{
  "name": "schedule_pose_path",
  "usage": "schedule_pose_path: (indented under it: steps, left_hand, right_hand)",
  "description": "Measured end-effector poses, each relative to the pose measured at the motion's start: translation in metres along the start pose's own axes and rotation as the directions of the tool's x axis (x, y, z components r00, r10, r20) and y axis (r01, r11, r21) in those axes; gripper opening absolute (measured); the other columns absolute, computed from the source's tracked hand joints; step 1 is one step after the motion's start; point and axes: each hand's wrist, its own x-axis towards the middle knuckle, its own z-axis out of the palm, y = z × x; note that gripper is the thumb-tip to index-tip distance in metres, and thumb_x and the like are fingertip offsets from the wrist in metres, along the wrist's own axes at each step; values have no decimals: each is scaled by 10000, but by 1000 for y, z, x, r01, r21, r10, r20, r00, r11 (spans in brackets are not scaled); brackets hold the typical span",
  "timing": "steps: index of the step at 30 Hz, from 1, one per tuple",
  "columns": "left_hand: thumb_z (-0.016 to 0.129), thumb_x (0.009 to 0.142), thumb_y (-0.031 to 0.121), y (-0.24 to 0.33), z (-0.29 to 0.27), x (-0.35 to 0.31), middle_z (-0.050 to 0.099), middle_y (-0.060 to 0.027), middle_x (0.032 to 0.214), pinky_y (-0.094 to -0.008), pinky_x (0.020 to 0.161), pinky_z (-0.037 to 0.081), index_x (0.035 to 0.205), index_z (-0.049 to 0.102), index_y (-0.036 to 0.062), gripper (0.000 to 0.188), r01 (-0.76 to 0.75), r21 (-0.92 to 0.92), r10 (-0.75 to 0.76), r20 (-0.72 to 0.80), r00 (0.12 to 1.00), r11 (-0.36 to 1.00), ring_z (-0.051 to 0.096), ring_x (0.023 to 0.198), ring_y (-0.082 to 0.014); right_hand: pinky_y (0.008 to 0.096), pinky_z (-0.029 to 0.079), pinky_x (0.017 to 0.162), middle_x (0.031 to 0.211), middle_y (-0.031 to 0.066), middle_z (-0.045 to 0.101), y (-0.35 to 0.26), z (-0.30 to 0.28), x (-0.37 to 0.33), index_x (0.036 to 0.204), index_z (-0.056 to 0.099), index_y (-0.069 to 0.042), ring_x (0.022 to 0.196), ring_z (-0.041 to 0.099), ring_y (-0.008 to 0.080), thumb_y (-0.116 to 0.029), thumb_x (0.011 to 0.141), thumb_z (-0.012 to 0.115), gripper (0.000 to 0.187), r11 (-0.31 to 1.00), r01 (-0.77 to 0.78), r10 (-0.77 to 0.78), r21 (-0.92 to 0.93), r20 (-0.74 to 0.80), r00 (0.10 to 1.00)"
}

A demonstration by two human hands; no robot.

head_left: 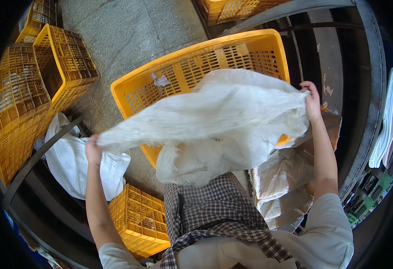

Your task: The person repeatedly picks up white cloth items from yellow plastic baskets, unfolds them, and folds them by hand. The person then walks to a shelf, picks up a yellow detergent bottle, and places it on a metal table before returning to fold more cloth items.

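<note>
A white woven sack (205, 114) is stretched between my two hands, slightly blurred and hanging loose along its near side. My left hand (93, 151) is closed on its narrow left end. My right hand (312, 102) grips the frayed right end, with the fingers wrapped at its upper corner. Beneath the sack stands a large yellow plastic crate (185, 74) with slotted walls. A small pale scrap (160, 80) shows against the crate's far left inside; most of the crate's bottom is hidden by the sack.
Yellow crates (21, 103) stand at the left, and another crate (140, 219) is by my left leg. A white sack (86, 163) lies beside a metal bar. At the right are a plastic-lined cardboard box (284, 179) and a curved metal frame (370, 89). Grey floor (129, 31) lies beyond.
</note>
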Motion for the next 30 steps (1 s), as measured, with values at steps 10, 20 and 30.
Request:
schedule_pose_path:
  steps: [10, 20, 30]
  left_hand:
    - [384, 970, 402, 20, -29, 127, 617, -90, 795, -329, 487, 519, 1051, 557, 67, 385, 685, -721, -572, 518, 636, 108, 590, 582, -205]
    - [514, 893, 200, 61, 104, 218, 607, -88, 981, -307, 745, 461, 1148, 526, 2, 323, 182, -894, -480, -41, 876, 409, 576, 862, -187]
    - [566, 901, 240, -24, 165, 102, 623, -142, 1081, -358, 792, 515, 1267, 460, -24, 463, 437, -843, -565, 204, 799, 313, 618, 968, -227]
  right_hand:
    - [289, 475, 699, 921, 76, 602, -49, 51, 98, 1156, 522, -13, 789, 583, 163, -77, 829, 526, 333, 981, -55, 8, -185, -243, 970]
    - [379, 480, 780, 1002, 109, 633, 22, 60, 264, 1137, 572, 28, 860, 602, 244, -272, 880, 566, 395, 905, -417, 425, -83, 124, 897]
    - [369, 469, 791, 987, 100, 621, 99, 22, 203, 1145, 557, 19, 879, 592, 225, -289, 890, 575, 401, 938, -317, 309, 139, 75, 948]
